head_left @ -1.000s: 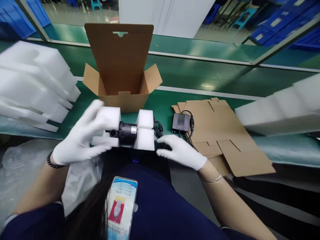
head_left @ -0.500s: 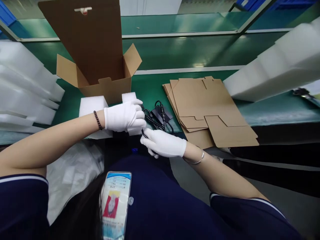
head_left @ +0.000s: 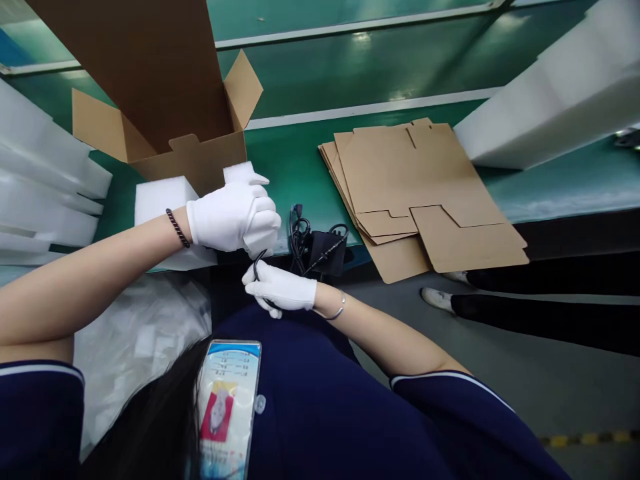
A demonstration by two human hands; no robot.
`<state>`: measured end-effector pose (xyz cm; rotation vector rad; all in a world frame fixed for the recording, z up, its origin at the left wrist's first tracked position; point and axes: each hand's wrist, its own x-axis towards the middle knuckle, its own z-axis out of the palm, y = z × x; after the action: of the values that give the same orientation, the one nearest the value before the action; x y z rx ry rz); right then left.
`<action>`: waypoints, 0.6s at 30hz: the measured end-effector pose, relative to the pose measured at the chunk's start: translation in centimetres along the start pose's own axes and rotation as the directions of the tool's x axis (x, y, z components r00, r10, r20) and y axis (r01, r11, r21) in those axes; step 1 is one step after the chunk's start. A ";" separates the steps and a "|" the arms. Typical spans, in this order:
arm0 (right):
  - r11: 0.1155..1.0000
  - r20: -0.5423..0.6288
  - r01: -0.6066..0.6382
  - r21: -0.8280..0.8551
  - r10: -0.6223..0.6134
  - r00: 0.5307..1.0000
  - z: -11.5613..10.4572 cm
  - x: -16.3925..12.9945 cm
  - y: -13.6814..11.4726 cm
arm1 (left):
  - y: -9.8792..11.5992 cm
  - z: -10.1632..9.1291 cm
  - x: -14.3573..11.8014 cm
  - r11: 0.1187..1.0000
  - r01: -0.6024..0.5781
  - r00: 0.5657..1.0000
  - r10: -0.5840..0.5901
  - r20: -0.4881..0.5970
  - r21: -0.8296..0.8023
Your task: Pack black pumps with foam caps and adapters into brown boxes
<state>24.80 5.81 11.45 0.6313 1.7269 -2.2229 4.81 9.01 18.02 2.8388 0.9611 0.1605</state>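
Two gloved hands at the near table edge, both closed on something. Right hand (head_left: 281, 291): fingers curled tight around a thin black cable (head_left: 257, 261), which loops up out of the fist toward the left hand and runs off right to the cable bundle (head_left: 299, 230). Left hand (head_left: 234, 215): fingers folded down over the right-side foam block (head_left: 240, 175), gripping its top and front; what sits between the blocks is hidden under the glove. A second foam block (head_left: 163, 199) lies just left of the wrist, next to a dark bead bracelet (head_left: 177, 228).

Cable bundle is coiled just right of the left hand, touching a black power adapter (head_left: 327, 250) that sits at the table's front edge. One taut strand crosses the adapter diagonally.

Open cardboard box (head_left: 165, 113) stands right behind the foam blocks, lid flap up, side flaps out, front flap touching the foam. Right of the adapter: stack of flat cardboard blanks (head_left: 415, 187), fanned, overhanging the table edge. Green table (head_left: 295, 160) underneath all of it.

Outer ring: white foam stacks far left (head_left: 45, 193) and far right (head_left: 550, 100). Clear plastic bag (head_left: 135, 340) below the left forearm. ID badge (head_left: 227, 407) hangs on the person's dark top. Another person's shoe (head_left: 437, 299) on the floor right of the bench.
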 end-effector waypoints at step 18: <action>0.990 -0.331 0.019 0.138 0.028 0.943 2.9 7.5 -0.4 | 0.8 1.9 0.7 0.965 0.153 0.987 -0.139 -0.078 0.212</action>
<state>17.57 3.63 8.73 1.0985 1.7185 -2.3560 6.12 8.63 16.37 2.9569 1.2697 0.1358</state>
